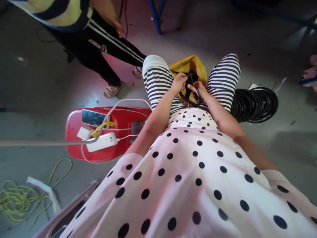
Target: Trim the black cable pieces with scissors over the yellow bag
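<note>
I sit with striped trousers, both hands between my knees over a yellow bag (pixel 195 64). My left hand (pixel 178 82) is closed round a black plug (pixel 190 79) at the end of a black cable (pixel 188 100). My right hand (pixel 196 90) pinches the same black cable just below the plug, its fingers curled. The cable loops down across my lap and runs toward a pile of coiled black cables (pixel 255 104) on the floor by my right knee.
A red plastic stool (pixel 76 132) at my left carries a white power strip (pixel 102 142), a phone and white cords. Another person in black striped trousers (pixel 111 43) stands at the upper left. Yellow-green string (pixel 17 201) lies tangled on the grey floor.
</note>
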Action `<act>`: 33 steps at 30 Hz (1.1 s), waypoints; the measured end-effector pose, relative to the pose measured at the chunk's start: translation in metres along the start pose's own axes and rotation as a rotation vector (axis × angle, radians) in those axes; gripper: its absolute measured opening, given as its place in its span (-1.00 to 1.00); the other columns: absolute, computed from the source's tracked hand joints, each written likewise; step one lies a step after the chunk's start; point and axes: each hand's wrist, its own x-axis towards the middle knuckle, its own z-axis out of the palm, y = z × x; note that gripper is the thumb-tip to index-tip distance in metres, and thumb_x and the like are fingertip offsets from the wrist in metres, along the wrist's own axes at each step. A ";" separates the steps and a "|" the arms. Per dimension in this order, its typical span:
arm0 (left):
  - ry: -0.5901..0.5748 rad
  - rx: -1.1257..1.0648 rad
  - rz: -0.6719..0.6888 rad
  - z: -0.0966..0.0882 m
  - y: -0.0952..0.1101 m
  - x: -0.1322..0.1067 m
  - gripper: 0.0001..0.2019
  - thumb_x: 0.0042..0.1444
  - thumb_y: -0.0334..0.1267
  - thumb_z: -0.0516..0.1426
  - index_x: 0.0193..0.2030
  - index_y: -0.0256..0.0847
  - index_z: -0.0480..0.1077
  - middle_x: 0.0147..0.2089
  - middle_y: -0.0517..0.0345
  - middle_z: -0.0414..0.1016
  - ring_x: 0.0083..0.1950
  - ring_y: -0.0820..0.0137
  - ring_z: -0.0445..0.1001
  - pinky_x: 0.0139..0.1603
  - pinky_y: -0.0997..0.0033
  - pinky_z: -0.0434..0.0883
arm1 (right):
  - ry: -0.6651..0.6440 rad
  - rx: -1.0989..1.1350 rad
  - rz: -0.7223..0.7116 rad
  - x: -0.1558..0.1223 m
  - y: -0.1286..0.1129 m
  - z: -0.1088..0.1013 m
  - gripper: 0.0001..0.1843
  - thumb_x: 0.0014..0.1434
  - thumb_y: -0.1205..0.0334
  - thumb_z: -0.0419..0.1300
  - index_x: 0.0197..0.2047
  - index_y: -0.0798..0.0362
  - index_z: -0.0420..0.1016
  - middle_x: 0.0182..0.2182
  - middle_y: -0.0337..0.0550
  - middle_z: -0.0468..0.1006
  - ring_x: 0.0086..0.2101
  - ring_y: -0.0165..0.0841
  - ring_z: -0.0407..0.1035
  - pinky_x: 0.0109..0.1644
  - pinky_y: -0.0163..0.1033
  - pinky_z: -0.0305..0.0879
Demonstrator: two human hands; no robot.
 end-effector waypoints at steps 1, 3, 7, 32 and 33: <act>-0.007 -0.002 0.006 0.000 0.000 0.000 -0.94 0.48 -0.29 0.06 -0.08 -0.10 0.22 -0.52 0.41 0.12 -0.63 0.60 0.03 -0.60 0.60 0.04 | 0.021 -0.007 0.000 -0.001 0.000 0.001 -0.13 -0.04 -0.48 0.51 0.04 -0.14 0.24 -0.50 -0.40 0.37 -0.57 -0.38 0.31 -0.58 -0.28 0.24; -0.019 0.000 0.021 -0.001 -0.001 0.001 -0.94 0.47 -0.31 0.06 -0.10 -0.11 0.23 -0.51 0.40 0.14 -0.63 0.60 0.03 -0.59 0.58 0.05 | 0.059 -0.017 -0.001 -0.002 -0.001 0.001 -0.13 -0.05 -0.48 0.52 0.04 -0.13 0.25 -0.50 -0.39 0.38 -0.56 -0.37 0.32 -0.57 -0.27 0.27; -0.026 0.030 0.030 -0.001 -0.003 0.002 -0.96 0.46 -0.32 0.06 -0.08 -0.13 0.27 -0.49 0.38 0.18 -0.63 0.58 0.03 -0.55 0.53 0.11 | 0.020 -0.007 -0.005 -0.002 -0.001 0.001 -0.12 -0.07 -0.47 0.53 0.03 -0.14 0.24 -0.51 -0.42 0.37 -0.58 -0.39 0.29 -0.59 -0.28 0.23; -0.090 0.155 0.044 -0.003 -0.012 0.006 -0.96 0.44 -0.31 0.08 -0.11 -0.13 0.29 -0.46 0.31 0.16 -0.57 0.55 0.07 -0.44 0.50 0.19 | 0.004 0.018 -0.009 0.001 0.001 0.000 -0.09 -0.07 -0.52 0.49 0.04 -0.10 0.24 -0.54 -0.39 0.37 -0.61 -0.40 0.26 -0.63 -0.31 0.18; -0.100 0.166 0.041 -0.004 -0.011 0.006 -0.96 0.43 -0.33 0.08 -0.12 -0.13 0.29 -0.46 0.31 0.15 -0.57 0.55 0.07 -0.44 0.50 0.19 | 0.003 0.013 -0.013 0.000 0.001 0.000 -0.10 -0.06 -0.52 0.49 0.04 -0.10 0.24 -0.53 -0.39 0.37 -0.60 -0.40 0.27 -0.63 -0.31 0.20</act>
